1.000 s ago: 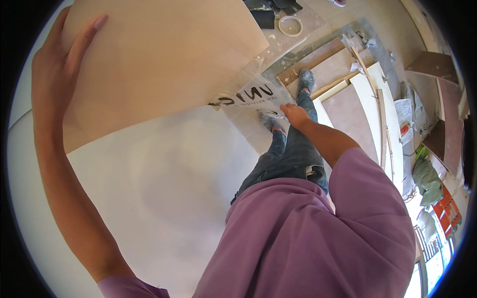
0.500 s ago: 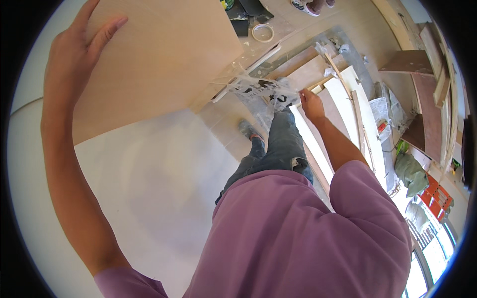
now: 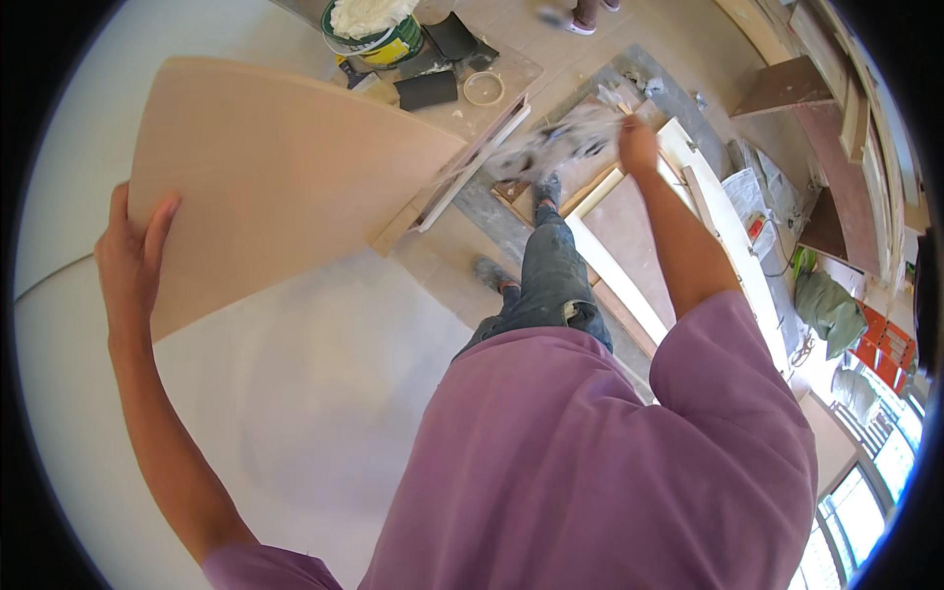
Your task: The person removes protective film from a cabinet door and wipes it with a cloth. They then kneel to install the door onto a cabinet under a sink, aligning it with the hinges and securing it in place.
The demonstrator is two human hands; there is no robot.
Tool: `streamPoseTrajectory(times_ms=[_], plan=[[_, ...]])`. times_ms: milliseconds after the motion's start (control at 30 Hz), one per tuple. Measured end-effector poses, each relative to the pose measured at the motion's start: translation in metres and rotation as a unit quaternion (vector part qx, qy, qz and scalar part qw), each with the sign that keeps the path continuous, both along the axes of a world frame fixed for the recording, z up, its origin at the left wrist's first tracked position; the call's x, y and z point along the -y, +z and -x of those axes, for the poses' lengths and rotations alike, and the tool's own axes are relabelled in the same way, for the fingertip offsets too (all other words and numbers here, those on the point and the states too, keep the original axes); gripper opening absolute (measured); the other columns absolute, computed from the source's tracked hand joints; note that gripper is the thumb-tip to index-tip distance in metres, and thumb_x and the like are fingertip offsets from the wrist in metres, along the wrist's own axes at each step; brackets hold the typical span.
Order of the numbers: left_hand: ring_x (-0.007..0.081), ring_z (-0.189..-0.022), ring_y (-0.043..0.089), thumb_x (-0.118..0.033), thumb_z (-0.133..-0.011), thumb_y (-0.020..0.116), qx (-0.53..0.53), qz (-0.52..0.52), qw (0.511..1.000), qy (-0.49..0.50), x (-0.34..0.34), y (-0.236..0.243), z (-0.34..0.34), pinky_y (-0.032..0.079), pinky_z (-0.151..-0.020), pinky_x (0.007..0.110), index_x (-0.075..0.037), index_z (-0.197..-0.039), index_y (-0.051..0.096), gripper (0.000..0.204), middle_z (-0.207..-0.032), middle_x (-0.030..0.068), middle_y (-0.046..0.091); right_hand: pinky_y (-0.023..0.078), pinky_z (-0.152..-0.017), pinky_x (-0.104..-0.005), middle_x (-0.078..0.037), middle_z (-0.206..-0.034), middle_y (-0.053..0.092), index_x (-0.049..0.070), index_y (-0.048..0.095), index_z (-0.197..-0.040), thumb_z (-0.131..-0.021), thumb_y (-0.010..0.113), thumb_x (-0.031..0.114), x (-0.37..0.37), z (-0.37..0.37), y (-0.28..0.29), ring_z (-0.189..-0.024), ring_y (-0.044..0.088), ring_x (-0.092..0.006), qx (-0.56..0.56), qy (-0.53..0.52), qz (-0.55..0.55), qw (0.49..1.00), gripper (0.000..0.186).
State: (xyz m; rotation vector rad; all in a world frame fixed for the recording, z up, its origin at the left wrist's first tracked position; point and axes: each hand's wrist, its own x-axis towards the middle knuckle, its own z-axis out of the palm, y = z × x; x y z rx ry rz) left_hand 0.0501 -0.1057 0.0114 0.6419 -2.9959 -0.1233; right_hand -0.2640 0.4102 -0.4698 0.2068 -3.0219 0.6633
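Note:
My left hand [image 3: 133, 241] grips the left edge of a thin tan board [image 3: 275, 182], its thumb lying over the face. The board stands against a pale white wall or panel [image 3: 295, 374]. My right hand [image 3: 637, 143] is closed on a crumpled clear plastic film with dark printing [image 3: 556, 147], blurred by motion, which stretches toward the board's right corner. Beside that corner is a narrow white strip [image 3: 470, 169]. My legs and dusty shoes show below the plastic.
A green bucket with white paste [image 3: 374, 39], dark scraps [image 3: 428, 90] and a tape ring [image 3: 484, 88] lie beyond the board. Stacked panels [image 3: 723, 236], wooden carcasses [image 3: 816, 157], a green sack [image 3: 826, 315] and an orange object [image 3: 880, 349] are rightward. Another person's feet [image 3: 580, 18] show at top.
The board's top edge and my left hand sit lower in the picture. My right hand has moved up and away, drawing the plastic off to the right. The bucket has come into view.

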Motion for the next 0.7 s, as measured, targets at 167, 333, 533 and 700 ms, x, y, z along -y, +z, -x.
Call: streamPoseTrajectory(times_ms=[167, 333, 533, 700], plan=[[0.0238, -0.072, 0.071, -0.032, -0.099, 0.069, -0.043, 0.012, 0.998, 0.036, 0.025, -0.007, -0.012, 0.053, -0.067, 0.032, -0.006, -0.121, 0.058, 0.035, -0.086, 0.0166, 0.073, 0.057, -0.070, -0.0359, -0.011, -0.082, 0.075, 0.010, 0.073, -0.110, -0.094, 0.062, 0.026, -0.168, 0.080, 0.033, -0.070, 0.072, -0.0222, 0.003, -0.191, -0.019, 0.981, 0.026], [0.0259, -0.076, 0.072, -0.032, -0.100, 0.067, -0.056, 0.004, 0.998, 0.005, 0.023, -0.010, 0.004, 0.054, -0.070, 0.034, -0.004, -0.120, 0.059, 0.036, -0.090, 0.0178, 0.074, 0.054, -0.088, -0.0424, -0.020, -0.100, 0.075, 0.006, 0.071, -0.116, -0.090, 0.063, 0.031, -0.172, 0.027, 0.121, -0.096, 0.072, -0.0345, 0.085, 0.001, 0.016, 0.996, 0.037], [0.0323, -0.078, 0.073, -0.033, -0.099, 0.067, -0.043, -0.008, 0.999, -0.028, 0.006, -0.009, 0.049, 0.054, -0.072, 0.036, -0.003, -0.120, 0.060, 0.037, -0.092, 0.0214, 0.073, 0.052, -0.075, -0.0383, -0.014, -0.080, 0.073, 0.000, 0.076, -0.094, -0.089, 0.063, 0.043, -0.120, -0.093, 0.167, -0.076, 0.067, -0.0221, 0.290, 0.061, 0.108, 0.949, 0.045], [0.0377, -0.077, 0.070, -0.036, -0.099, 0.067, -0.012, 0.039, 0.998, -0.043, -0.023, -0.012, 0.075, 0.053, -0.068, 0.040, -0.004, -0.118, 0.061, 0.038, -0.089, 0.0210, 0.073, 0.047, -0.068, -0.0362, -0.007, -0.066, 0.061, -0.001, 0.070, -0.072, -0.089, 0.072, 0.038, -0.082, -0.164, 0.175, -0.066, 0.056, -0.0177, 0.365, -0.022, 0.195, 0.910, 0.042]])
